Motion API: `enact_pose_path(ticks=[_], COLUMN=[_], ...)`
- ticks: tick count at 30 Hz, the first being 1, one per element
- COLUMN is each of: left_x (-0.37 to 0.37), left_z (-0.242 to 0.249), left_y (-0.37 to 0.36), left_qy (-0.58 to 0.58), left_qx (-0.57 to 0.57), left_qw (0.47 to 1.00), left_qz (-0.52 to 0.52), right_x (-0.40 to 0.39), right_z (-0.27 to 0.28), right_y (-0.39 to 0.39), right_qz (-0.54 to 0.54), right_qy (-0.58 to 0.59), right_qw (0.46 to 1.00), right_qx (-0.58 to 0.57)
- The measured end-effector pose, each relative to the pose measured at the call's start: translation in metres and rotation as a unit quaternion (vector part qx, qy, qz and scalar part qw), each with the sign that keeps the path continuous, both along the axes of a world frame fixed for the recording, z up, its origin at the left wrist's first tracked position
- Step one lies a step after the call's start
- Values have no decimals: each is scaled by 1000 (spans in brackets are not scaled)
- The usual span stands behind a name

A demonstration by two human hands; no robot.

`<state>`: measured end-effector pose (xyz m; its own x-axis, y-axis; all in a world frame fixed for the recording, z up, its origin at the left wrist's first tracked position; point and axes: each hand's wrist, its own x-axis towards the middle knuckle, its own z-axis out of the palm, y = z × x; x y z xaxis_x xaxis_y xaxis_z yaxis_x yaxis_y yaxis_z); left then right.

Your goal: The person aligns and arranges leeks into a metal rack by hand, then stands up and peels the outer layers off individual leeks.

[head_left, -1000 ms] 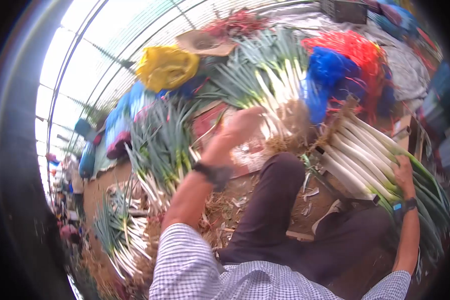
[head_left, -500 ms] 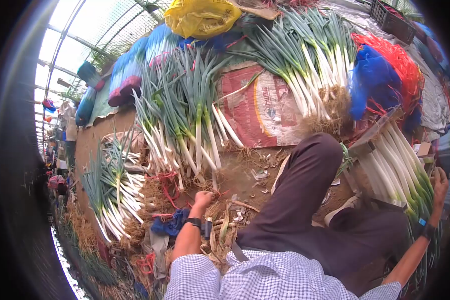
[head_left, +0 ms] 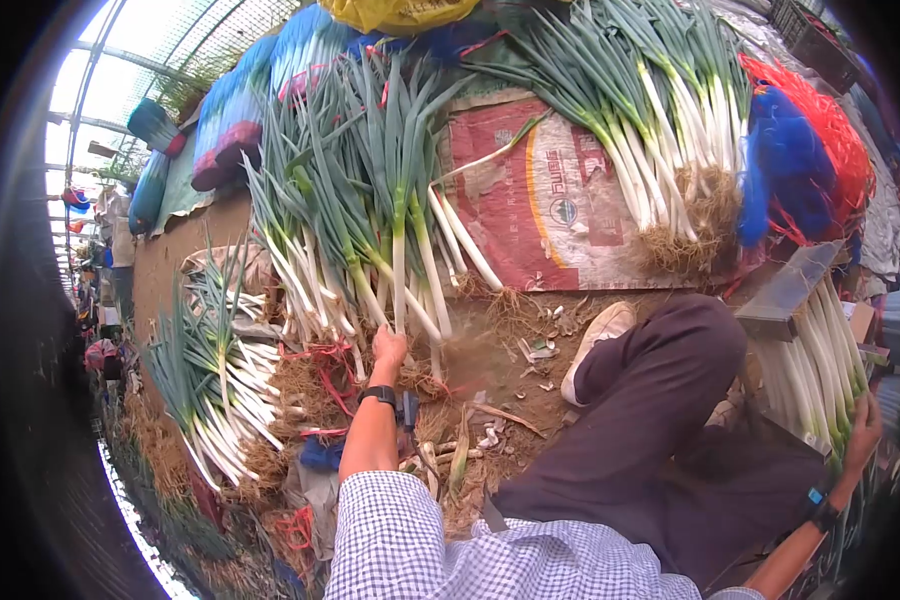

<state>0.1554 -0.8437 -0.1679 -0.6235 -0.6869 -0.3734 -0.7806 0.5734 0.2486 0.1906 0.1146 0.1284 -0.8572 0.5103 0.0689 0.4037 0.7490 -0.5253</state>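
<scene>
My left hand [head_left: 389, 350] is closed around the white lower end of a Welsh onion [head_left: 400, 270] at the front of a loose pile with green tops and shaggy roots. At far right my right hand [head_left: 862, 428] grips the green part of several onions [head_left: 810, 375] lying in a metal holder [head_left: 792, 290]. Its fingertips lie against their outer side; part of the grip is hidden. A smaller heap of thin onions [head_left: 235, 400] lies left of my left hand.
A large onion bundle [head_left: 660, 150] lies on a red printed sack [head_left: 505, 200]. Beside it are blue netting [head_left: 785, 160] and red plastic strands [head_left: 830, 140]. Red ties [head_left: 335, 375], a blue cloth [head_left: 322, 453] and peeled scraps [head_left: 460, 455] lie on the soil.
My left hand has reached forward from the roots to the onion's white stem and closed on it. My right hand has moved slightly down along the onions; my knee has shifted right.
</scene>
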Motion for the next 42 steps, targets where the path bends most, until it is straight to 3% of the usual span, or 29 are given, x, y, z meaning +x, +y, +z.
enact_pose_path(ticks=[4, 7, 10, 13, 16, 18, 20, 23, 26, 29, 32, 34, 38, 39, 42], left_x=[-4, -4, -8, -10, -24, -46, -57, -67, -74, -76, -63, -43, -31, -35, -48], left_z=[-7, -23, -27, -19, 14, 57, 26, 36, 50, 57, 36, -18, -47, -50, -73], left_y=[14, 20, 7, 31, 78, 127, 154, 220, 251, 252, 212, 164, 107, 106, 105], left_qy=[-25, -51, -99, -15, 176, 147, 121, 201, 192, 187, 175, 198, 157, 141, 67], left_qx=[124, 28, 107, 90, 367, 372, 427, 483, 556, 606, 362, 221, -34, -6, -24], left_qw=[991, 997, 989, 995, 907, 916, 895, 851, 809, 766, 910, 955, 985, 990, 996], left_qz=[49, 48, 16, -28, 109, 34, -53, -35, 9, 107, 95, 23, -69, -29, -52], right_x=[12, 15, 14, 14, 13, 6, -3, -8, -37, -59, -76, -75, -63, -60, -51], right_z=[-24, -34, -28, -28, -33, -37, -36, -30, 8, 26, 20, 6, 2, 0, 3], right_y=[0, -6, -12, -19, -25, -38, -45, -49, -128, -169, -184, -176, -191, -194, -202], right_qz=[-18, -14, -21, 1, 17, 6, 4, 21, -9, 73, 99, 97, 83, 66, 52], right_qy=[-11, 13, -24, -33, -31, -44, -49, -29, 79, 75, 55, 35, -8, -17, -30], right_qw=[999, 998, 998, 999, 999, 998, 998, 998, 993, 988, 987, 987, 989, 990, 992], right_qx=[-31, -65, -50, -37, -17, -33, -45, -58, -90, -117, -118, -125, -126, -127, -108])
